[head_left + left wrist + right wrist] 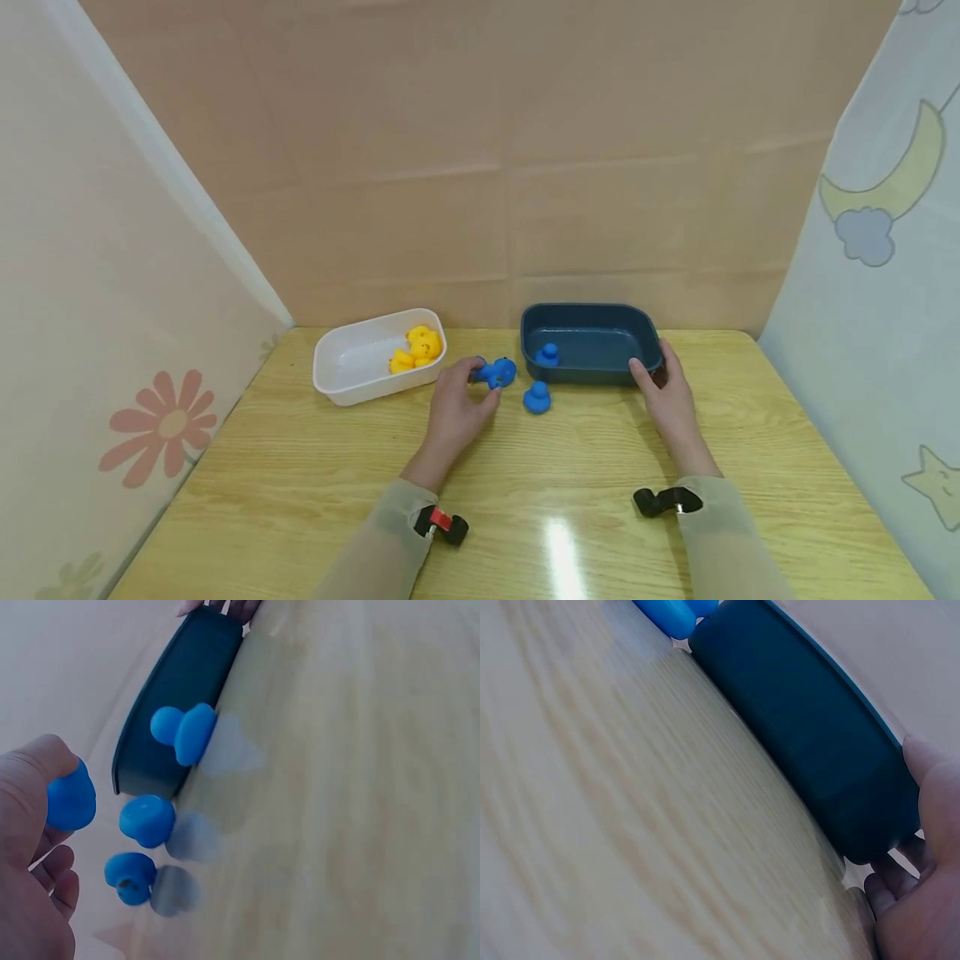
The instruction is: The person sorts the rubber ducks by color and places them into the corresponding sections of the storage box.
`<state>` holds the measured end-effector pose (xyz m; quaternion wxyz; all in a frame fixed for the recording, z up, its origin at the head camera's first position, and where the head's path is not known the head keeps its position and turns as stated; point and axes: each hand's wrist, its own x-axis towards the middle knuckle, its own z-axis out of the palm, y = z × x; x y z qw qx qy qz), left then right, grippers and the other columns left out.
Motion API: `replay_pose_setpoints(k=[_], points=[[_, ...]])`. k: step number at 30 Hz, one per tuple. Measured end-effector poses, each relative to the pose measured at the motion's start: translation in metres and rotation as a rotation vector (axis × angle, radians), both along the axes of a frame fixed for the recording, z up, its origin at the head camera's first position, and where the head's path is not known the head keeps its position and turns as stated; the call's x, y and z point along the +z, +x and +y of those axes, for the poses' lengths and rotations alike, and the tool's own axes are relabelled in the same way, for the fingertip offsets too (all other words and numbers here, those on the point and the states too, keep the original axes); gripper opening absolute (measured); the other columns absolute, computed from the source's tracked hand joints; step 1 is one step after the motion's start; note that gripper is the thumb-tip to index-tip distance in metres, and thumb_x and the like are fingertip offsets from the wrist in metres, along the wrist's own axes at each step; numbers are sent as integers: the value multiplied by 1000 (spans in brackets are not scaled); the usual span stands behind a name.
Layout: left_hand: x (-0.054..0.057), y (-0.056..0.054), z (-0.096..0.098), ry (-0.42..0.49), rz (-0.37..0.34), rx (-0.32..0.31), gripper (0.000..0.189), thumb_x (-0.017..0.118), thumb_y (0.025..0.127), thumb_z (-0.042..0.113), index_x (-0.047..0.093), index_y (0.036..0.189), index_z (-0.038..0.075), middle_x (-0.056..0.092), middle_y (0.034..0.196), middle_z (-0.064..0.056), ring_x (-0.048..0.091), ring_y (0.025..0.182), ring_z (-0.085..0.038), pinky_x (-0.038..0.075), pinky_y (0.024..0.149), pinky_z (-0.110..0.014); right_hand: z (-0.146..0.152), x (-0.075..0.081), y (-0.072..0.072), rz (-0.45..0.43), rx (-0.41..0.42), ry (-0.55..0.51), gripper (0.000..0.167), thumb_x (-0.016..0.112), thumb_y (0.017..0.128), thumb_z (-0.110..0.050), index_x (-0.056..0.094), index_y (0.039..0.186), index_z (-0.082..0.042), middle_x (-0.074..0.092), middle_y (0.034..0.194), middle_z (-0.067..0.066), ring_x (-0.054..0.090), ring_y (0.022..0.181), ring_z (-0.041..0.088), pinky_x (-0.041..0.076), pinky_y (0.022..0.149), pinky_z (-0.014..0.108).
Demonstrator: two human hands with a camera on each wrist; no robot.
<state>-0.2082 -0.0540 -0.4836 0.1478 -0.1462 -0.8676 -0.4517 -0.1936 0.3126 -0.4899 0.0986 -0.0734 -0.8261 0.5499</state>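
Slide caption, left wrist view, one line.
Left hand holds a blue toy duck; three more sit by the dark blue tray, the right hand at its far end.

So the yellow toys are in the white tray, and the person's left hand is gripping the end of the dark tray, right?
Not quite: it is the right hand that grips the end of the dark tray, as the head view shows. The rest stands: the yellow toys are in the white tray.
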Motion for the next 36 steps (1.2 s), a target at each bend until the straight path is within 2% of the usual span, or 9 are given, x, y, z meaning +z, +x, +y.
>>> replay_pose_setpoints(k=[5,12,14,19,23,28,36], points=[[12,-2,8,-5,8,-1,46,88,96,22,68,135,7,71,123,-7,60,114,-32,55,97,-45,-1,2,0,-4,-6,4,98,59,110,-60,0,179,-24,15,181,22,22,165,44,29,129,63],[28,-8,17,-4,26,-10,46,88,96,23,69,135,8,71,120,-6,62,111,-37,54,90,-44,-2,5,2,3,-12,7,98,59,110,-61,1,180,-23,15,181,23,22,165,45,29,129,63],[31,-9,19,-12,34,-9,46,88,96,24,69,136,10,71,121,-4,61,111,-34,53,90,-43,-2,5,2,1,-12,9,98,59,110,-61,1,180,-24,15,181,23,22,165,45,28,129,63],[37,-13,26,-21,67,-17,46,89,95,22,69,136,10,72,124,-3,60,113,-31,53,90,-42,-2,5,1,-4,-12,8,98,60,110,-61,1,180,-25,14,182,22,23,164,45,29,128,63],[40,-15,31,-21,88,-35,45,89,95,19,69,135,9,72,123,-3,61,115,-34,54,91,-43,-2,2,2,-4,-8,1,99,60,109,-62,1,180,-25,13,182,21,22,165,45,29,128,64],[41,-19,39,-51,77,-48,46,87,98,23,68,138,11,71,127,0,58,118,-27,55,95,-41,-2,1,3,-9,-9,1,99,59,109,-62,0,179,-26,13,182,21,21,165,44,29,128,63],[43,-26,54,-112,106,-52,48,86,99,27,67,140,11,71,127,-1,55,116,-25,57,88,-37,-4,2,2,-9,-12,-1,98,60,110,-61,0,179,-27,14,182,21,22,165,44,29,128,63]])
